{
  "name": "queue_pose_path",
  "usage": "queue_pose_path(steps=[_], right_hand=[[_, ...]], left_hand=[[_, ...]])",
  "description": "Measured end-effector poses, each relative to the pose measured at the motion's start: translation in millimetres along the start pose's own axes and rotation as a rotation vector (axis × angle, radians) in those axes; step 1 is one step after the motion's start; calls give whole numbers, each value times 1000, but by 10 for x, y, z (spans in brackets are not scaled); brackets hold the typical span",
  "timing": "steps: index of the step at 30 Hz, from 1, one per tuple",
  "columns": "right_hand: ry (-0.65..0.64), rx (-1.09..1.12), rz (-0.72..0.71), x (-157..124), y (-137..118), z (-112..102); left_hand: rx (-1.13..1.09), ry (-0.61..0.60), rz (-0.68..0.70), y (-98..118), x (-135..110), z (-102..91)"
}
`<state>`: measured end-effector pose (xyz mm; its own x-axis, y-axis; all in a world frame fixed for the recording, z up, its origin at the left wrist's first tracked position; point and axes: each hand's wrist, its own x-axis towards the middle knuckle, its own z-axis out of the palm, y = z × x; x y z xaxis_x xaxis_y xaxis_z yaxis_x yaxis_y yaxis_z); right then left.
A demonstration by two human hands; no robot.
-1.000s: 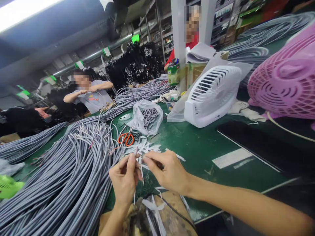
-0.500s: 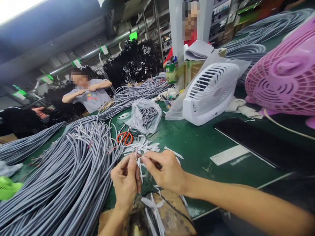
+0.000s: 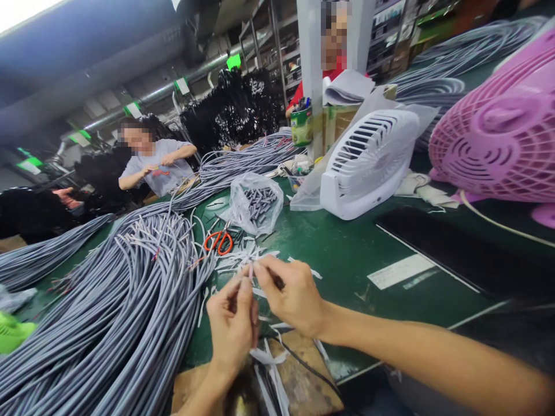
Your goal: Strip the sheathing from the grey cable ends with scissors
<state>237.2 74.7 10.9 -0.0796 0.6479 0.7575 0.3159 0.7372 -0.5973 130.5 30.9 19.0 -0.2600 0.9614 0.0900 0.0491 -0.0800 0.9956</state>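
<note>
My left hand [image 3: 232,323] is closed in a pinch on a thin pinkish-white piece [image 3: 250,271] that pokes up from the fingertips; it looks like a wire end, but most of it is hidden. Right against it, my right hand [image 3: 295,294] pinches with thumb and forefinger, and what lies between those fingers is too small to make out. Beyond the hands lie white strips [image 3: 229,263] and orange-handled scissors [image 3: 219,241]. A clear plastic bag [image 3: 255,202] of short grey tube pieces stands farther back. Grey cables [image 3: 143,306] fill the left side.
A wooden block [image 3: 299,370] with white strips on it sits below my hands. On the green table [image 3: 329,248] stand a white fan [image 3: 368,167] and a pink fan [image 3: 498,133], with a dark flat panel [image 3: 442,248] at right. Two people work across the table.
My left hand has shifted slightly right and turned, with the thin piece in its pinch. My right hand has risen a little at the fingertips. The co-worker at left has lowered their hands.
</note>
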Motion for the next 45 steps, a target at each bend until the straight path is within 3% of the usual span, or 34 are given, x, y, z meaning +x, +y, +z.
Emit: queue_pose_path(steps=[3, 9, 18, 24, 27, 29, 31, 37, 45], right_hand=[[91, -43, 9, 76, 25, -65], [-96, -12, -150, 20, 9, -83], [-129, -80, -148, -57, 33, -2], [-77, -237, -225, -126, 45, 71], [-30, -344, -282, -32, 107, 28], [62, -410, -251, 92, 172, -58], [233, -496, -149, 212, 226, -155], [37, -194, -316, 192, 178, -178], [-86, -201, -327, -12, 99, -19]], left_hand=[[-30, 6, -53, 32, -10, 27], [-135, 17, -118, 112, 88, -112], [-137, 11, -154, 93, 68, -109], [-100, 15, -117, 42, 79, -73], [-68, -28, -123, -18, 19, -12], [-30, -115, -147, -51, -19, 26], [-12, -166, -168, -53, -21, 36], [-162, -28, -177, 89, 122, -118], [-190, -19, -172, 110, 84, -172]])
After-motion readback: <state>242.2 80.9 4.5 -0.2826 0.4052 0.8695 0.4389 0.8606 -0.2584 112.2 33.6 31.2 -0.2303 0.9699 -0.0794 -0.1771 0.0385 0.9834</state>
